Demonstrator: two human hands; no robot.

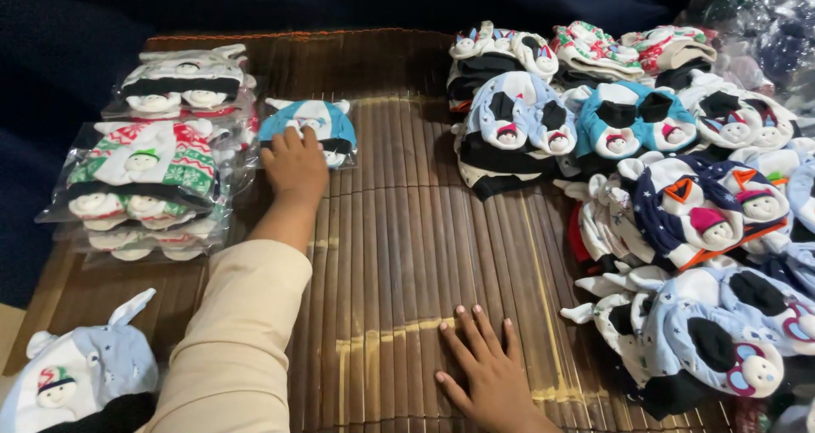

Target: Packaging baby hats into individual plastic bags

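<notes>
Right hand (488,373) lies flat, fingers spread; left hand (295,165) presses blue cap (310,127), ears pointing away.

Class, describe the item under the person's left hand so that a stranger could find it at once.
Start at the brown slatted mat. Beside the stack of bagged sets on its left lies a light blue baby set, under the left hand. It alone lies singly, apart from every pile.

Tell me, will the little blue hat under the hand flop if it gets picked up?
Probably yes: the blue hat looks like soft cloth, lying flat under the left hand. It likely weighs little. Its plastic wrap may feel slippery.
</notes>
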